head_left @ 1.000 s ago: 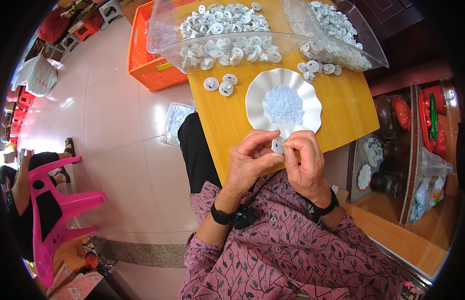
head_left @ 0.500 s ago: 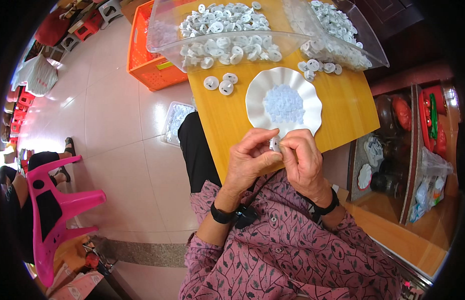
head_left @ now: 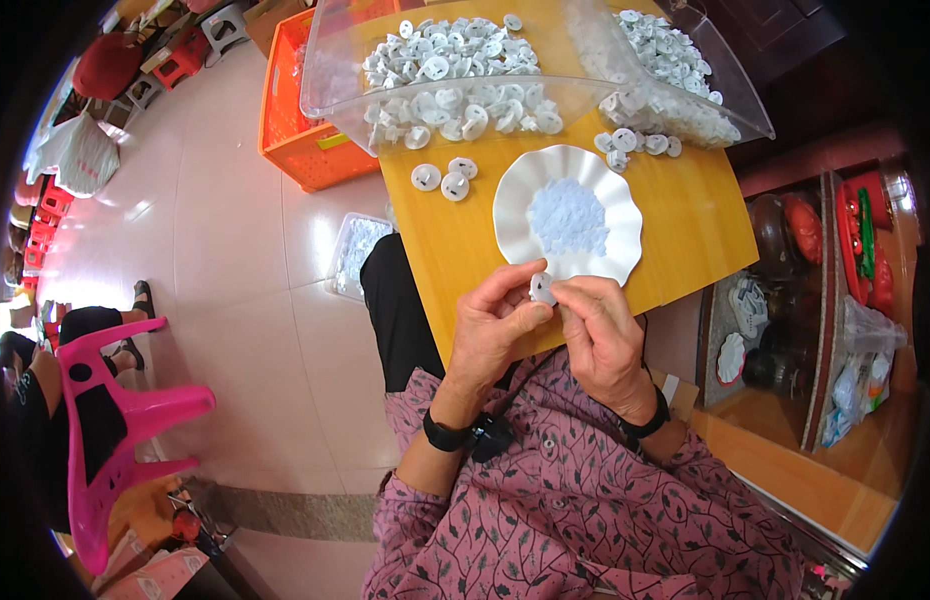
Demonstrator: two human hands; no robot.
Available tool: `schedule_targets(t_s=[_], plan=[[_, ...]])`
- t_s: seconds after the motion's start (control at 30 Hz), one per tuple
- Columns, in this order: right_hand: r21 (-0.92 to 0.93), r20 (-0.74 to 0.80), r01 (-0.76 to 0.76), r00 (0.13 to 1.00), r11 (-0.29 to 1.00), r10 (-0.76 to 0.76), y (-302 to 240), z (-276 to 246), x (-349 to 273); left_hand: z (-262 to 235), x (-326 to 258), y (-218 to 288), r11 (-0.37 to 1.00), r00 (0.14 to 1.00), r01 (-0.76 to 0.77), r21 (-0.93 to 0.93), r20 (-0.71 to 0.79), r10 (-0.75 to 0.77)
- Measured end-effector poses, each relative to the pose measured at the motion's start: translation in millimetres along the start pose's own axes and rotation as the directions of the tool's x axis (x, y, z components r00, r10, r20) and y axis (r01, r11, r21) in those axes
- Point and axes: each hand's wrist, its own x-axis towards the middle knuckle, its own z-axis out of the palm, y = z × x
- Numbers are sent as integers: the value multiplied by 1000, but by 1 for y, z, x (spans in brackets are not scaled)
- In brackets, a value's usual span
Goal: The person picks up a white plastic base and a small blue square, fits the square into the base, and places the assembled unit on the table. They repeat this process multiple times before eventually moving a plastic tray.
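Observation:
Just in front of the plate, my left hand (head_left: 488,328) pinches a small white round plastic piece (head_left: 541,289) with dark slots between thumb and fingers. Against its right side press the fingertips of my right hand (head_left: 607,335); whether they hold a separate small part is hidden. Beyond my hands lies a white wavy-rimmed plate (head_left: 514,210), with a heap of tiny pale-blue pieces (head_left: 568,215) on it. Several similar round pieces (head_left: 455,186) lie loose on the table to the left of the plate, and more (head_left: 623,140) sit beyond it.
A clear bin (head_left: 335,98) and another clear bin (head_left: 750,112), both with many white pieces, stand along the far side of the yellow table (head_left: 435,260). An orange crate (head_left: 320,165) and a small tub (head_left: 337,275) are on the floor leftward. Shelves (head_left: 825,330) stand right.
The white piece has turned so its slotted face shows more, and it sits slightly further left. My right fingers have shifted from gripping beside it to bending over its right edge.

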Motion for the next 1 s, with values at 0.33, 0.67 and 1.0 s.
schedule_targets(t_s=[0.33,0.67,1.0], plan=[[-14,-31,52,998,999,-52,4,6,-5,1,0,0,998,999,-18,64,-45,21],[14,-66,-84,994,996,85,9,-8,-4,26,41,74,951,972,-141,276,-143,186],[-120,-88,-50,995,991,40,39,-40,5,39,127,160,838,829,-469,281,-188,527]])
